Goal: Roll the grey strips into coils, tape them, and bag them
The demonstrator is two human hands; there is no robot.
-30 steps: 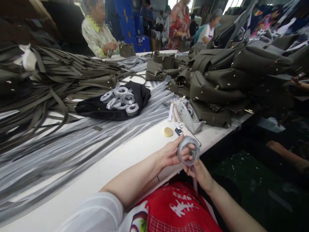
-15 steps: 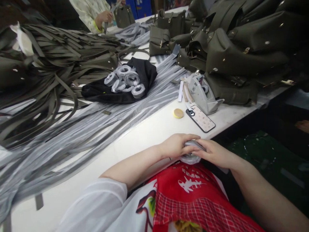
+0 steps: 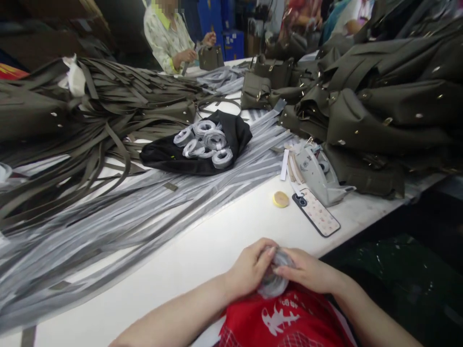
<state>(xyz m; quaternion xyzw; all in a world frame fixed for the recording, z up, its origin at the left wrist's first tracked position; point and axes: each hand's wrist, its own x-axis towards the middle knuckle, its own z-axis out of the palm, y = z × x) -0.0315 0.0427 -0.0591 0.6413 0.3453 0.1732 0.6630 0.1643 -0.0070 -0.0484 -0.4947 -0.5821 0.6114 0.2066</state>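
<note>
— Fingers [image 3: 268, 252] of the left hand [image 3: 249, 272]: how do they sit?
— Curled over the top of a coil of grey strap [image 3: 272, 285], pinching it against the thumb.
— And the right hand [image 3: 309, 273]?
— Its fingers [image 3: 286, 270] lie pressed together on the coil's other side, so the two hands clamp it between them. They hide much of the coil.
— Where is the coil, then?
— Low in the middle of the view, at the near edge of the white worktop [image 3: 217, 241], just above a red apron [image 3: 285, 318].
— What lies nearest beyond the hands?
— A phone [image 3: 318, 214] in a patterned case, back up, close to the worktop's edge. A small yellow roll [image 3: 281, 199] sits just beside its upper left corner, and a grey tape dispenser [image 3: 318, 176] stands right behind it.
— Further out?
— Long grey strips [image 3: 108, 226] run slantwise across the worktop. On them rests a black cloth [image 3: 162, 156] carrying several wound grey coils [image 3: 213, 140]. A heap of olive straps [image 3: 90, 120] fills the left side and a pile of olive handbags [image 3: 379, 115] fills the right.
— Anyone else?
— At the far end a person in a pale patterned shirt [image 3: 164, 41] has both hands at a small olive bag [image 3: 211, 57].
</note>
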